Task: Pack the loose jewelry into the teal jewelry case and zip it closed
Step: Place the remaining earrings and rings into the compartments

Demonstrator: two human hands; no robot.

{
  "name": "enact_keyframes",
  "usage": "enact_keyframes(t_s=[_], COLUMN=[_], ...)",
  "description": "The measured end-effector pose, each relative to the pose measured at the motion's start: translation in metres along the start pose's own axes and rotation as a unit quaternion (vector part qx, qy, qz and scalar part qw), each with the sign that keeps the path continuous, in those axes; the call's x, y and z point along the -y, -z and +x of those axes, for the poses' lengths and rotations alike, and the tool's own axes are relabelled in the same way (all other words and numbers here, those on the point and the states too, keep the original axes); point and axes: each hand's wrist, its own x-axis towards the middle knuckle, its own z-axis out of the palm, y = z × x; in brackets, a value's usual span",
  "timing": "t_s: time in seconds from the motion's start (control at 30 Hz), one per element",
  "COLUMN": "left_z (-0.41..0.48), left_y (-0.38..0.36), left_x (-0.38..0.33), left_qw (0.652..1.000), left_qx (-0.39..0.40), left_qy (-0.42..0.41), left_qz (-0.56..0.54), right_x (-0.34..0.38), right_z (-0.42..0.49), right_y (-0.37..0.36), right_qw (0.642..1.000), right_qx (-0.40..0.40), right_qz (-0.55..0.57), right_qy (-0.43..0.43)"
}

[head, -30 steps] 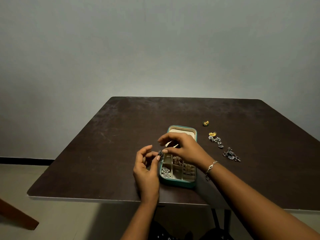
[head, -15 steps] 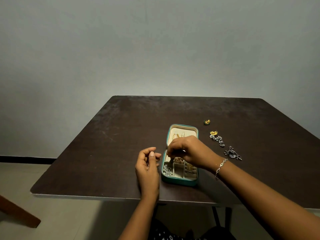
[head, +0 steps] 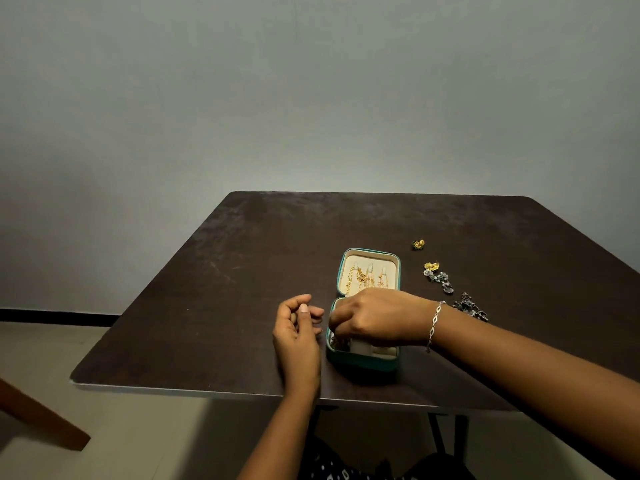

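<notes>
The teal jewelry case (head: pixel 363 362) lies open on the dark table (head: pixel 242 289), its cream lid (head: pixel 370 253) holding gold chains (head: pixel 363 276). My right hand (head: pixel 377 315) reaches down over the compartment tray, fingers curled into the front-left compartment, pinching a small dark silver piece (head: pixel 338 341). It hides most of the tray. My left hand (head: pixel 298 337) rests on the table just left of the case, loosely curled and holding nothing. Loose pieces lie right of the case: a gold stud (head: pixel 418 244), a gold flower (head: pixel 431 265) and two dark silver earrings (head: pixel 441 280) (head: pixel 471 306).
A silver bracelet (head: pixel 434 323) hangs on my right wrist. The table's near edge (head: pixel 173 389) runs just below my left hand. A brown wooden leg (head: pixel 41 420) stands on the floor at the lower left. A plain wall is behind the table.
My right hand took the small silver piece from between both hands and lowered it into the tray's front-left compartment. My left hand stayed beside the case.
</notes>
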Motion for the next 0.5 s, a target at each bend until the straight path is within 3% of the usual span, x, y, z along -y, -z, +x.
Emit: enact_keyframes(t_s=[0.33,0.5], left_z=[0.0005,0.0005], left_y=[0.0011,0.0011], left_x=[-0.0001,-0.0014], left_qw=[1.0,1.0], left_qx=[0.002,0.004], left_qy=[0.007,0.005], left_qz=[0.001,-0.002], right_x=[0.0015,-0.0018], right_z=[-0.002,-0.0015], right_y=[-0.0106,-0.0022], right_qw=[0.994,0.997], right_qx=[-0.004,0.019], right_qz=[0.072,0.041], right_qy=[-0.085,-0.067])
